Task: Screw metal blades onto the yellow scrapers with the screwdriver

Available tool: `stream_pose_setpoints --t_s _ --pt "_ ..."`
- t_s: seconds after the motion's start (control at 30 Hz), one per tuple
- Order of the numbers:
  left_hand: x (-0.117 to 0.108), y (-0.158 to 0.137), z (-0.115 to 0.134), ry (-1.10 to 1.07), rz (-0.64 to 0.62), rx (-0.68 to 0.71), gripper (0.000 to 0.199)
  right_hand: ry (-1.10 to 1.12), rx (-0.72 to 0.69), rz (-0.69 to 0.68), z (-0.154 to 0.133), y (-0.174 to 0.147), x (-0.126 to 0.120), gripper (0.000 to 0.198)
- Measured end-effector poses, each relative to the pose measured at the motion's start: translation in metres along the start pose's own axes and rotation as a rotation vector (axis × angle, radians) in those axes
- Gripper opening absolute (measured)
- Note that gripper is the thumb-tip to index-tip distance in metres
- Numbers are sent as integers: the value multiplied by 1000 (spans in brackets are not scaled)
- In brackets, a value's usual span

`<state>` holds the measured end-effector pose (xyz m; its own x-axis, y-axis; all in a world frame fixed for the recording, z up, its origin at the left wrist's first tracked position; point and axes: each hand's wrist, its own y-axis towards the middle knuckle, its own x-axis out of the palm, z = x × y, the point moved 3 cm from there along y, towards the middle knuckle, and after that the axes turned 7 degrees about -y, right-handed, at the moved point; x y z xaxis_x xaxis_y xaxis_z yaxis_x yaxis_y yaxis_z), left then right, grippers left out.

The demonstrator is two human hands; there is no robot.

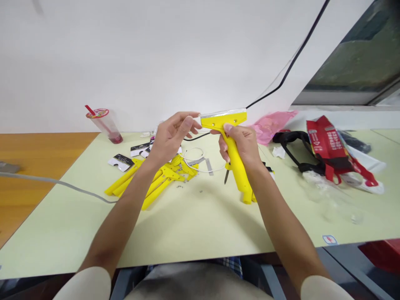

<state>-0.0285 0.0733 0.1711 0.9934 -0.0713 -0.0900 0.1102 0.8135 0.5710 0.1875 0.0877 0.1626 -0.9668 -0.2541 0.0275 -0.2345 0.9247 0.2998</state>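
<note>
My right hand (pixel 245 143) is wrapped around the neck of a yellow scraper (pixel 235 156), thumb pressed just below its head. The scraper is raised above the table, its wide head up and a silvery metal strip along the top edge. At the left end of that head is my left hand (pixel 171 135), fingers apart and slightly bent; whether its fingertips touch the scraper I cannot tell. More yellow scrapers (pixel 156 193) lie in a pile behind my left forearm. A screwdriver (pixel 226 175) shows partly behind the held scraper, and flat metal blades (pixel 209 166) lie by the pile.
Black-and-white cards (pixel 121 162) and a plastic cup (pixel 106 127) with a red straw stand left. At right are a pink bag (pixel 271 125), a red package (pixel 328 143), black straps (pixel 290 143) and clear plastic. A grey cable (pixel 59 183) crosses the left side; small metal bits lie mid-table.
</note>
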Motion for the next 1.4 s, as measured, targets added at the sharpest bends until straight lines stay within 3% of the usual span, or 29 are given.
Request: stream_pose_setpoints --t_s 0.07,0.17,0.27,0.37,0.57,0.7,0.9,1.1,1.4 --pt "3 -21 -29 44 -56 -109 51 75 177 -17 16 -13 -9 47" --pt "5 -60 -67 245 -241 -249 41 189 450 -52 48 -35 -18 41" --pt "1 -93 -88 357 -336 -298 33 247 634 -50 82 -58 -16 34" --pt "-5 -112 -94 399 -321 -329 26 283 732 -92 110 -76 -9 31" --pt "7 -113 -104 463 -385 -260 20 224 645 -100 139 -88 -6 41" --pt "19 -93 -122 545 -550 -247 18 161 615 -107 142 -88 -11 50" --pt "18 -57 -142 689 -799 -267 22 113 592 -81 153 -85 -18 50" --pt "15 -49 -152 686 -844 -240 23 45 579 -23 164 -84 -20 47" --pt "16 -48 -153 616 -881 -241 22 30 599 45 157 -81 -21 50"
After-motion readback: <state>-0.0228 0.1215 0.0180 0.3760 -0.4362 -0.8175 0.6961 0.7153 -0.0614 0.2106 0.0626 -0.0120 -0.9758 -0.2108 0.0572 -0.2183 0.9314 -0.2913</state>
